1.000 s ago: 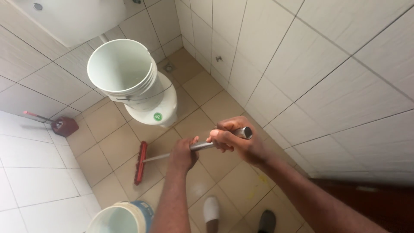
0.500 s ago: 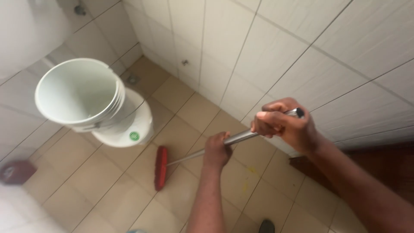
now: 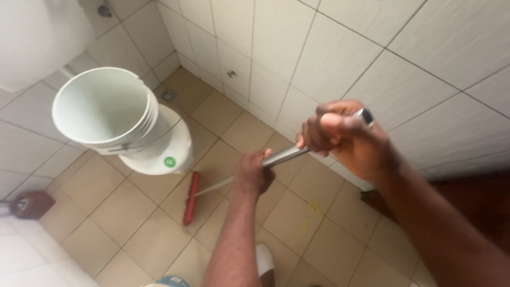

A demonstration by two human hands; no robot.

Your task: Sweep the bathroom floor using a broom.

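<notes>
One red-headed floor brush [image 3: 190,199] with a long silver metal handle lies across the beige floor tiles, and two bare hands grip that handle: one left hand [image 3: 252,174] lower down and one right hand [image 3: 340,135] at the top end. One white plastic bucket [image 3: 104,112] sits on one white toilet bowl [image 3: 167,155]. One dark red holder [image 3: 31,204] stands on the floor, one white slipper [image 3: 263,259] shows below, and one blue-rimmed bucket [image 3: 168,281] peeks in at the bottom edge.

Shiny metal broom handle [image 3: 281,155] — glossy ceramic wall tiles [image 3: 329,58].
</notes>
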